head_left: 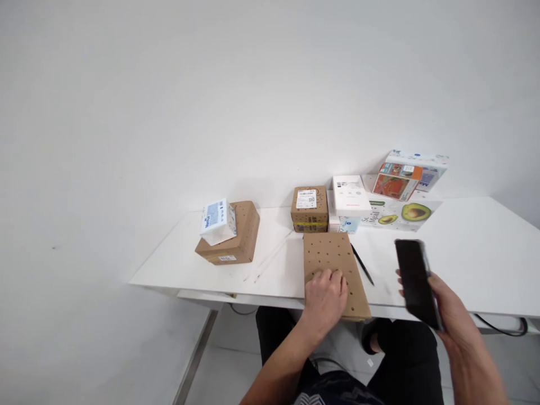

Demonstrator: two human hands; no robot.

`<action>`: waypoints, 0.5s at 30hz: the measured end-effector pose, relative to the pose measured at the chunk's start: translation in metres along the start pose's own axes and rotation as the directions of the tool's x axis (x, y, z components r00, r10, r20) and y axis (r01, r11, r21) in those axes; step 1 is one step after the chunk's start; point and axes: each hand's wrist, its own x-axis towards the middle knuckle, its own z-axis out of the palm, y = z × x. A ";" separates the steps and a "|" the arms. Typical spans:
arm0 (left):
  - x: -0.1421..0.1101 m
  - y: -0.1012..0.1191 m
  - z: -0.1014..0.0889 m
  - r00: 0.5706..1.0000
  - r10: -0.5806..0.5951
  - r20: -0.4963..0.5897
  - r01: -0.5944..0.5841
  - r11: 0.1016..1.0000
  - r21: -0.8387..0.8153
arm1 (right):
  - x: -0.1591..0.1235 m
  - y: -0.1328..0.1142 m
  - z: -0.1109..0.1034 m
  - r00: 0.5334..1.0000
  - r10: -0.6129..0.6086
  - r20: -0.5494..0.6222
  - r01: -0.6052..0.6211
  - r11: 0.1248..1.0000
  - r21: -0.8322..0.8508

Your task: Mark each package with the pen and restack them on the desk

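Observation:
A flat brown cardboard box (318,253) with small dark marks lies at the front edge of the table, its near end sticking out past the edge. On top of it rests my left hand (324,292), with fingers curled down and pressed together; whatever may be under them is hidden. My right hand (449,309) is wrapped round a smartphone (415,281) and holds it up, tilted, over the table's front right; its dark side faces me. A black pen (363,265) lies just right of the cardboard box.
Behind stand a taped brown box (309,209), a white box (351,197), an avocado-printed box (405,214) and an orange box (396,183). At left, a blue-white pack (218,221) sits on another brown box (247,230). The white table (485,253) meets the wall.

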 end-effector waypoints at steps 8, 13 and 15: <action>0.003 -0.023 -0.014 0.983 -0.047 0.179 0.097 0.953 -0.288 | -0.063 -0.024 0.095 0.682 0.183 0.708 -0.652 0.592 0.475; 0.002 -0.037 -0.008 0.912 -0.348 0.218 0.406 0.686 -0.603 | -0.056 -0.016 0.126 0.567 0.144 0.811 -0.741 0.519 0.426; 0.003 -0.039 -0.005 0.882 -0.402 0.247 0.453 0.574 -0.682 | -0.051 -0.012 0.129 0.568 0.135 0.812 -0.737 0.522 0.429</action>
